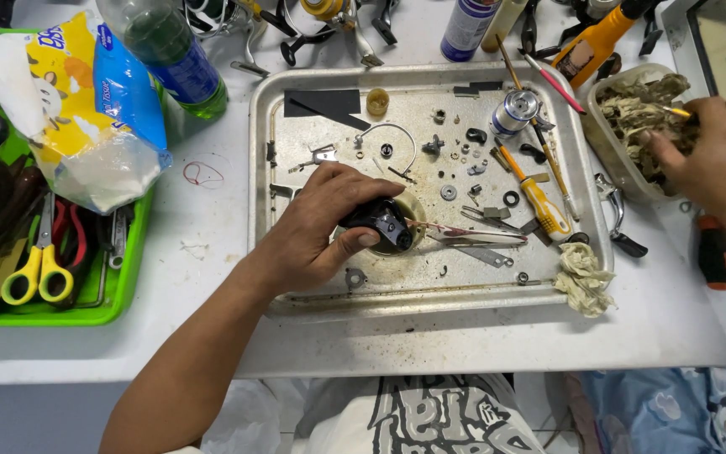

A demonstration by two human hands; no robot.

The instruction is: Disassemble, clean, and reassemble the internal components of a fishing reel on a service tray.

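With the left hand gripping the black part mid-tray and the right hand pinching a swab in the far-right tub, a slip could likely scatter loose parts.

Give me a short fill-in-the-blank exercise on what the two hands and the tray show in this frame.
1. The left hand grips a small ____ part over the metal tray.
2. The right hand reaches into a clear tub of ____ rags.
3. The scissors in the green bin have ____ handles.

Missing: black; dirty; yellow
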